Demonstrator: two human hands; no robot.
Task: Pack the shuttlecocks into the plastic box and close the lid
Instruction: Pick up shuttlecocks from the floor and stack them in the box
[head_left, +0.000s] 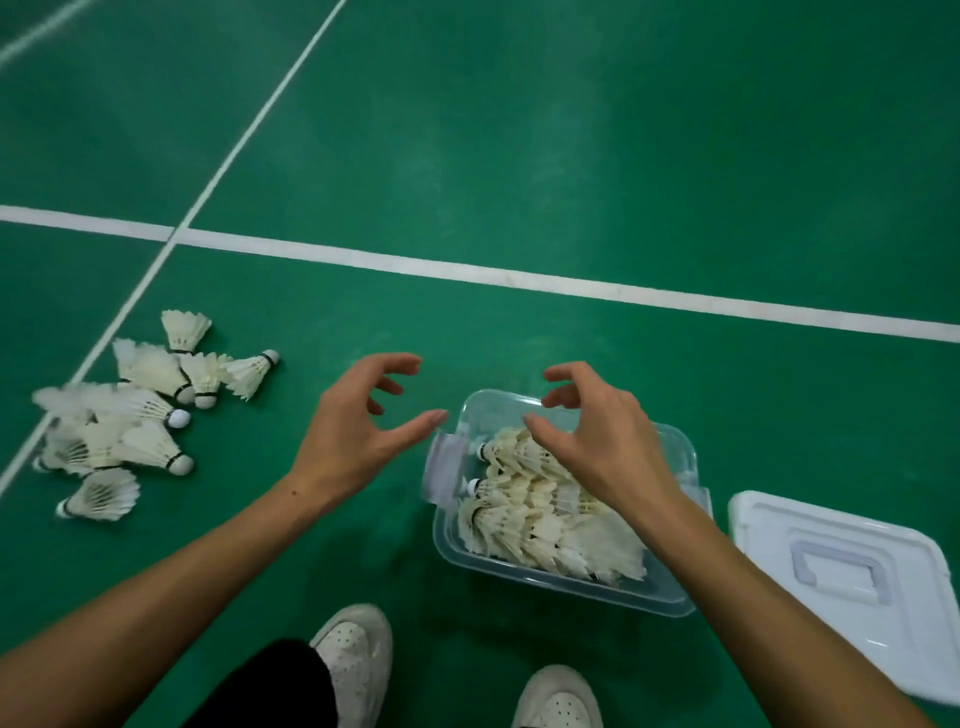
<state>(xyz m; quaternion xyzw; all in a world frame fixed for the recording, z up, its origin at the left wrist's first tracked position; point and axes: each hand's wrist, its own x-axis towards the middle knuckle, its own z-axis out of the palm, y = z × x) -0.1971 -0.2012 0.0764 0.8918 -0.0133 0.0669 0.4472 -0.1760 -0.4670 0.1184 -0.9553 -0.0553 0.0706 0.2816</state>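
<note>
A clear plastic box (561, 584) stands on the green floor, holding several white feather shuttlecocks (540, 525). A loose pile of shuttlecocks (130, 415) lies on the floor to the left. The white lid (841, 587) with a grey handle lies flat to the right of the box. My left hand (353, 431) hovers just left of the box, fingers spread and curled, holding nothing. My right hand (597, 441) hangs over the box's far half, fingers apart and empty, hiding part of the contents.
White court lines (467, 270) cross the green floor beyond the box and beside the pile. My two white shoes (358, 660) and a dark trouser leg sit at the bottom edge, close to the box.
</note>
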